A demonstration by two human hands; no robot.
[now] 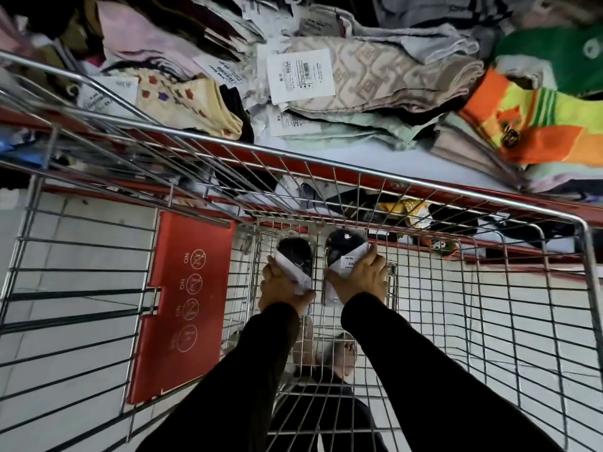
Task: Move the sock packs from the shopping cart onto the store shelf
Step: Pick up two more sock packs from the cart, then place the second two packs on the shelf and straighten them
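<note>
I look down into a wire shopping cart (424, 288). My left hand (280, 288) is closed around a dark sock pack with a white paper band (295, 256), low inside the cart. Right beside it, my right hand (360, 277) grips a second dark sock pack with a white label (342, 247). Both arms, in black sleeves, reach down past the cart's near side. Beyond the cart's far rim lies the store shelf (342, 158), white with a red front edge, heaped with sock packs.
A red plastic child-seat flap (182, 301) with round warning signs hangs at the cart's left. On the shelf are beige patterned socks (375, 73), orange and yellow socks (535, 122) and cream flowered socks (195, 99). A lower shelf (408, 210) holds more goods. White floor tiles show below.
</note>
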